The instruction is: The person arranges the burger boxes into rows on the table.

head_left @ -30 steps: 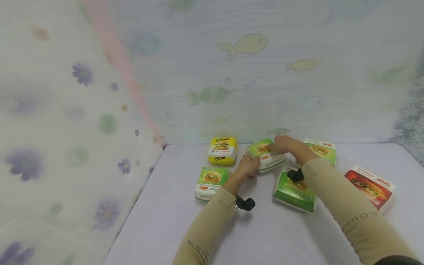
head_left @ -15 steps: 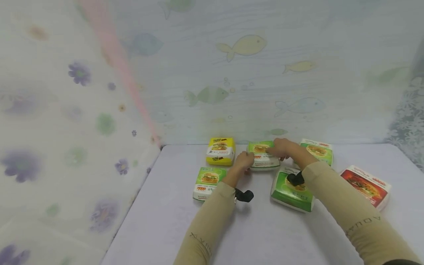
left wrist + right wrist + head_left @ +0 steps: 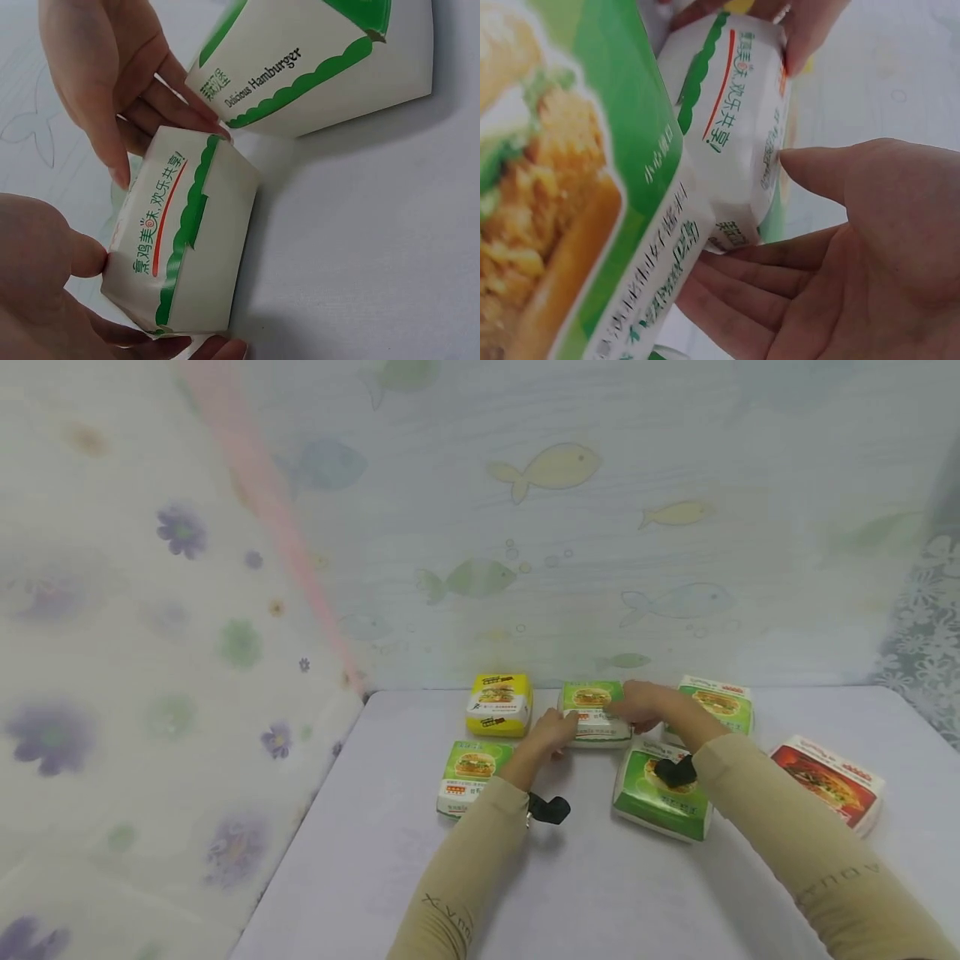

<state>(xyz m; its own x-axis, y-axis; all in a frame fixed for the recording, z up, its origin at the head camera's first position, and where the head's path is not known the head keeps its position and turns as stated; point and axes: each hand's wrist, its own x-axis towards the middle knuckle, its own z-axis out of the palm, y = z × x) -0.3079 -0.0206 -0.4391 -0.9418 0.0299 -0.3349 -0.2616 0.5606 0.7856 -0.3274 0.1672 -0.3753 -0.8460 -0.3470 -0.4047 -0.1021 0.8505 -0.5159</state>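
A green-and-white hamburger box (image 3: 592, 702) lies at the back middle of the table in the head view, with both hands on it. My left hand (image 3: 549, 733) grips its left end; in the left wrist view the thumb presses the upper edge and the fingers curl below. At the right end is my right hand (image 3: 651, 703); in the right wrist view its thumb (image 3: 817, 169) touches the top edge and its fingers reach along the end. Just in front of the right hand, a second green hamburger box (image 3: 660, 806) sits turned at an angle.
A yellow burger box (image 3: 498, 706) stands at the back left, with a green one (image 3: 474, 768) before it. Another green box (image 3: 720, 702) is at the back right, and a red box (image 3: 832, 781) lies right. A patterned curtain (image 3: 525, 627) rises behind the white table (image 3: 585, 902).
The held hamburger box has turned from a tilt to lie square along the back of the table, between the yellow box and the back-right green one. Both hands keep to its ends.
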